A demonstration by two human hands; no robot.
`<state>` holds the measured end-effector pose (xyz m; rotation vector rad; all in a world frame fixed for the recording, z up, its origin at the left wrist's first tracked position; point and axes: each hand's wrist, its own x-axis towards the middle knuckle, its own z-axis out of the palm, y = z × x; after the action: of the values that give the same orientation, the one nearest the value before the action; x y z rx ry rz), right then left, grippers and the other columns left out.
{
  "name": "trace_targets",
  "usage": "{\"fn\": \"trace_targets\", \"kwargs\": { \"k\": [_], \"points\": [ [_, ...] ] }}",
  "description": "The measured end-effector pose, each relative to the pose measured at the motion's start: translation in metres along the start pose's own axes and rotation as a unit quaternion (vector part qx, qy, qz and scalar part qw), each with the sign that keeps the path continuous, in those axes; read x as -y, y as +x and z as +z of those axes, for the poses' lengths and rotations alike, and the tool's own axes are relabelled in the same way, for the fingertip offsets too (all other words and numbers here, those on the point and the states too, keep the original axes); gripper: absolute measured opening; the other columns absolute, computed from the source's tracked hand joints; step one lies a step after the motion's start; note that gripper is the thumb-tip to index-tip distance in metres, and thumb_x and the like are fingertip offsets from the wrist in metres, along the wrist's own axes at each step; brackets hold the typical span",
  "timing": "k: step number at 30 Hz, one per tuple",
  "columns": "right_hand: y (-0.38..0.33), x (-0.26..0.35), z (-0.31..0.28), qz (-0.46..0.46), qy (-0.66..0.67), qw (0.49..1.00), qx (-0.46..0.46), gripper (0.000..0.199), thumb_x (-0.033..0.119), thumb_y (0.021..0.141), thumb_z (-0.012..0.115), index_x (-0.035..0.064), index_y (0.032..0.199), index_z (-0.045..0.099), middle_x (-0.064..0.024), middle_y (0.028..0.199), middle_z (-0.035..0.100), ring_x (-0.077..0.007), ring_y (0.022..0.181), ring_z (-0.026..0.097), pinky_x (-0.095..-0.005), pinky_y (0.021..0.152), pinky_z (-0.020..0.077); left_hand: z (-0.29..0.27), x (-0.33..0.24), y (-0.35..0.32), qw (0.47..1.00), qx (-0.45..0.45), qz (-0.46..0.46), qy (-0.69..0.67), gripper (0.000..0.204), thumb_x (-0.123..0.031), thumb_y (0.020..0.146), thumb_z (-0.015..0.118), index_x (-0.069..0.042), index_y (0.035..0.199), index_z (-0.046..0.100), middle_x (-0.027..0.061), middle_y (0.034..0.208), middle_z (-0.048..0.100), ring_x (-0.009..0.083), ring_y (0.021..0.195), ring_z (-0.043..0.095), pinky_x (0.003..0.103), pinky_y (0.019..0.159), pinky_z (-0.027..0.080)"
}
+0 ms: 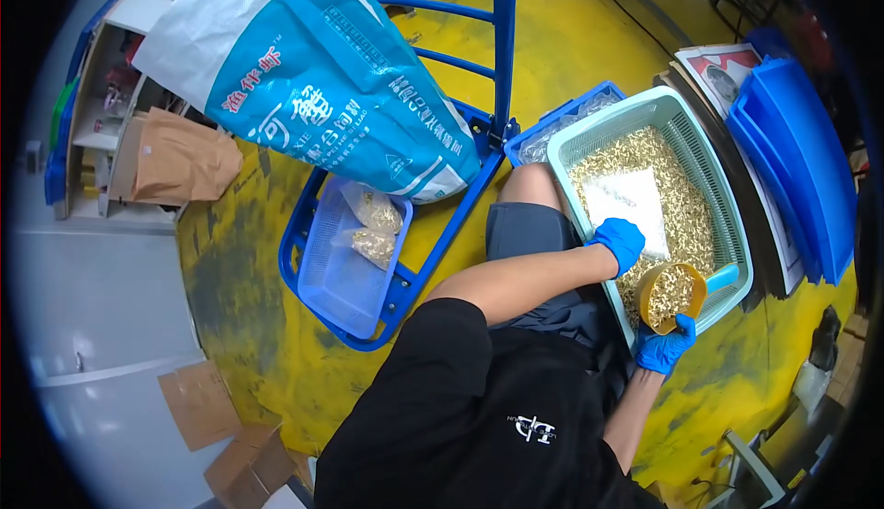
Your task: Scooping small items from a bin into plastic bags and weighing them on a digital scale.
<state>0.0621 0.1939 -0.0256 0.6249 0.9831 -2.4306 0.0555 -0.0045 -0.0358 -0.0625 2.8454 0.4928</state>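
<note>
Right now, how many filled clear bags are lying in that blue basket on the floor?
2, side by side at the far end of the blue basket: one bag farther away, the other bag just nearer. None seems hidden.

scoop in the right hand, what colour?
Yellow-orange scoop, full of small pale-gold pieces, held by the blue-gloved right hand. Head view shows it.

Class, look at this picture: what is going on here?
A seated person in blue gloves works over a teal basket full of small pale gold pieces. The right hand holds a yellow scoop heaped with them. The left hand rests on a clear plastic bag lying on the pile. Two filled bags lie in a blue tray.
</note>
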Motion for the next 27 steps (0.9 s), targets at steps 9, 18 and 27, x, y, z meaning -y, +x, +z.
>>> {"fn": "trace_targets", "kwargs": {
  "k": [9,18,27],
  "points": [
    [0.011,0.006,-0.002,0.021,0.003,0.999,0.027,0.061,0.017,0.062,0.052,0.0066,0.122,0.048,-0.0126,0.119,0.053,-0.0308,0.107,0.052,-0.0483,0.093,0.0414,-0.009,0.006,0.0,0.992,0.037,-0.039,-0.112,0.022,-0.022,0.076,0.056,-0.009,0.091,0.066,0.0161,0.091,0.064,0.0343,0.084,0.062,0.044,0.071,0.049],
    [0.008,-0.007,0.006,0.03,0.051,0.998,0.035,0.061,0.01,0.062,0.047,0.0017,0.123,0.045,-0.017,0.118,0.054,-0.034,0.108,0.052,-0.0494,0.095,0.0401,0.001,0.032,-0.007,0.99,0.051,-0.04,-0.123,0.035,-0.038,0.081,0.048,-0.008,0.082,0.065,0.0194,0.086,0.062,0.0357,0.081,0.06,0.046,0.073,0.047],
    [0.0,0.007,0.004,0.009,0.025,1.0,0.004,0.057,0.013,0.066,0.053,-0.0002,0.121,0.046,-0.0163,0.111,0.056,-0.0323,0.101,0.056,-0.0453,0.091,0.0448,-0.013,0.01,-0.003,0.993,0.065,-0.027,-0.094,0.024,-0.031,0.076,0.051,-0.009,0.08,0.061,0.0173,0.084,0.062,0.0363,0.08,0.059,0.046,0.07,0.046]
  ]
}}
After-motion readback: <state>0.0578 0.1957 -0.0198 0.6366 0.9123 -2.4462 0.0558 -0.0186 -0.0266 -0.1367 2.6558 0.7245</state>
